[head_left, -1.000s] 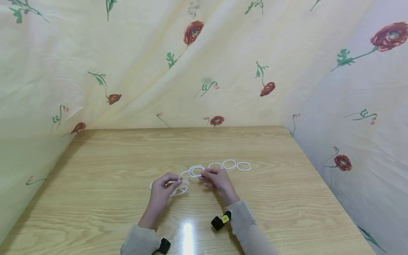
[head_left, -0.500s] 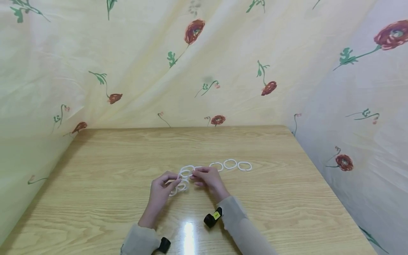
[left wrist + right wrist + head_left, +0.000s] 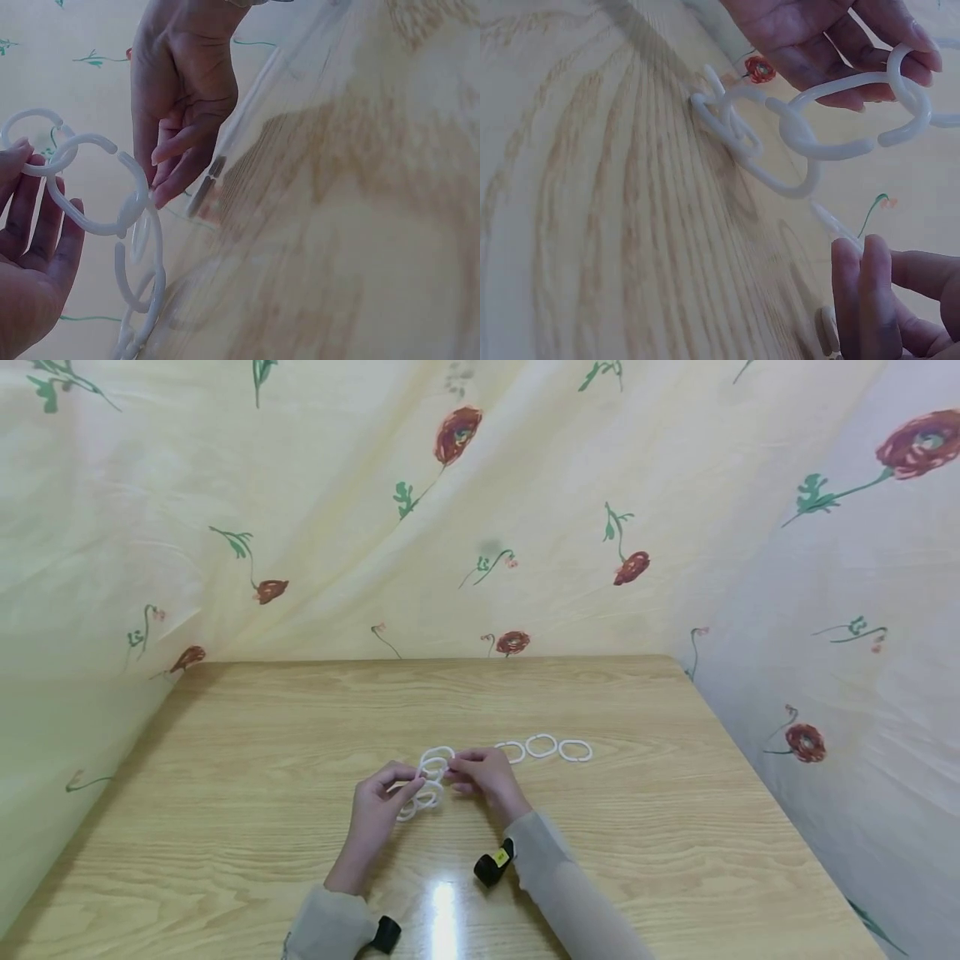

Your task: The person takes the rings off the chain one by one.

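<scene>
Head view: both hands meet over a wooden table with pale, glossy grain and a light glare near the front edge. The left hand holds the near end of a chain of white plastic rings, smooth split C-shaped links; the exact count is hard to read here. The right hand has its fingers curled at the chain's far end, by the top ring. Three loose rings of the same kind lie in a row just right of the hands, flat on the table. A floral cloth backdrop (cream, with red flowers and green stems) hangs behind and on both sides. No readable writing anywhere.

Left wrist view: the left hand has its fingers loosely bent, with the fingertips on a ring; about four linked rings hang from it. The right hand pinches toward the chain with its fingertips together.

Right wrist view: the left hand's fingers hook through the end ring, and the chain trails down onto the wood. The right hand's fingers are pressed together; what they grip, I cannot tell.
</scene>
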A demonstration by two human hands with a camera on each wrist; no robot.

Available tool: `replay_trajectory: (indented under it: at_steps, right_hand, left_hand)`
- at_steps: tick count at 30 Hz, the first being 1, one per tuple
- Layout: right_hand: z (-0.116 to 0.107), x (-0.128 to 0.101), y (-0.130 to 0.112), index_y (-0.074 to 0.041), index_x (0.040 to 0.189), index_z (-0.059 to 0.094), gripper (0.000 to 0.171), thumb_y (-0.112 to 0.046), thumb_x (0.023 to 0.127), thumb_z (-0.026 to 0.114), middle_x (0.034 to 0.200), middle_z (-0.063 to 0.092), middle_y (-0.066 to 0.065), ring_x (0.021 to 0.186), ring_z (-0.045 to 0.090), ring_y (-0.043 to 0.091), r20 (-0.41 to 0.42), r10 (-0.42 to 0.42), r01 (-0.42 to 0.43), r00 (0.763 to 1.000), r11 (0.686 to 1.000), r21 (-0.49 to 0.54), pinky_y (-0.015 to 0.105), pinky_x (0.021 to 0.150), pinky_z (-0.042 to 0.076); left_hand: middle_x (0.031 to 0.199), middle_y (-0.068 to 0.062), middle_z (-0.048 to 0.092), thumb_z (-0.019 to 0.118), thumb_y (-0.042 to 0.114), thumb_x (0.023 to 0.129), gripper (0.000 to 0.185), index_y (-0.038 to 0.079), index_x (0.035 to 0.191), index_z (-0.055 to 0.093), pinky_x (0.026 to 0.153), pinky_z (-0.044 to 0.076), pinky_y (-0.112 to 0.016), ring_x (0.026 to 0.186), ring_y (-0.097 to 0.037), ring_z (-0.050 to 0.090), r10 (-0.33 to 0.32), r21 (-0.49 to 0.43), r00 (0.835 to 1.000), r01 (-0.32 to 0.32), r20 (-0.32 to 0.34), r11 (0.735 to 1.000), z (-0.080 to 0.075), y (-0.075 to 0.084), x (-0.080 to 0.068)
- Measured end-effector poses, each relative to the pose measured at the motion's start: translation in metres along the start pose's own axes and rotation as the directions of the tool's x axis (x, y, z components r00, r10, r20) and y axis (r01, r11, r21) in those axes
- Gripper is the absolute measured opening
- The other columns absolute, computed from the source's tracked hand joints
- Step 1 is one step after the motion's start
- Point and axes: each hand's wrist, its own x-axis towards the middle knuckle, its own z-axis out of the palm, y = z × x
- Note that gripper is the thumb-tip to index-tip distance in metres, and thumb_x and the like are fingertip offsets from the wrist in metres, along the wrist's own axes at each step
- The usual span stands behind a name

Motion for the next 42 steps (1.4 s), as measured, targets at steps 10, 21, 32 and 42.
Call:
replay_trajectory:
  at_steps: [10, 21, 32, 42]
  right_hand:
    - [-0.001, 0.002, 0.002, 0.014, 0.106, 0.064, 0.020, 0.007, 0.087, 0.064, 0.085, 0.073, 0.018, 0.068, 0.070, 0.012, 0.036, -0.023, 0.024, 0.999, 1.000, -0.020, 0.023, 0.060, 0.061]
    - [-0.003, -0.001, -0.003, 0.013, 0.107, 0.065, 0.021, 0.002, 0.089, 0.064, 0.095, 0.072, 0.026, 0.070, 0.071, 0.013, 0.030, -0.021, 0.025, 0.999, 0.989, -0.145, 0.027, 0.063, 0.062]
    - [-0.005, -0.002, -0.009, 0.009, 0.107, 0.068, 0.022, -0.003, 0.090, 0.064, 0.093, 0.073, 0.022, 0.064, 0.068, 0.011, -0.002, -0.084, 0.078, 0.996, 0.941, -0.329, 0.024, 0.060, 0.061]
    - [-0.006, -0.003, -0.009, 0.006, 0.104, 0.071, 0.020, -0.002, 0.087, 0.065, 0.088, 0.074, 0.020, 0.061, 0.066, 0.010, -0.036, -0.152, 0.124, 0.988, 0.905, -0.407, 0.023, 0.056, 0.060]
  left_hand:
    - [0.086, -0.010, 0.068, 0.068, -0.007, 0.084, 0.004, -0.003, 0.085, 0.070, 0.081, 0.058, -0.019, 0.085, -0.007, 0.064, -0.001, 0.030, 1.000, 0.000, 0.026, 1.000, -0.001, 0.000, -0.001]
    - [0.088, -0.011, 0.069, 0.070, -0.004, 0.084, 0.007, 0.003, 0.083, 0.070, 0.081, 0.058, -0.020, 0.088, -0.012, 0.066, -0.028, 0.040, 1.000, 0.027, 0.012, 0.999, -0.003, -0.001, 0.000]
    - [0.086, -0.009, 0.068, 0.070, -0.003, 0.084, 0.008, 0.004, 0.082, 0.071, 0.079, 0.058, -0.019, 0.084, -0.007, 0.064, -0.015, 0.021, 1.000, 0.015, 0.005, 1.000, -0.003, 0.000, 0.000]
    - [0.083, -0.005, 0.067, 0.069, -0.007, 0.083, 0.012, 0.004, 0.081, 0.070, 0.079, 0.058, -0.018, 0.082, -0.004, 0.063, 0.006, 0.011, 1.000, -0.006, 0.011, 1.000, -0.004, 0.000, 0.000]
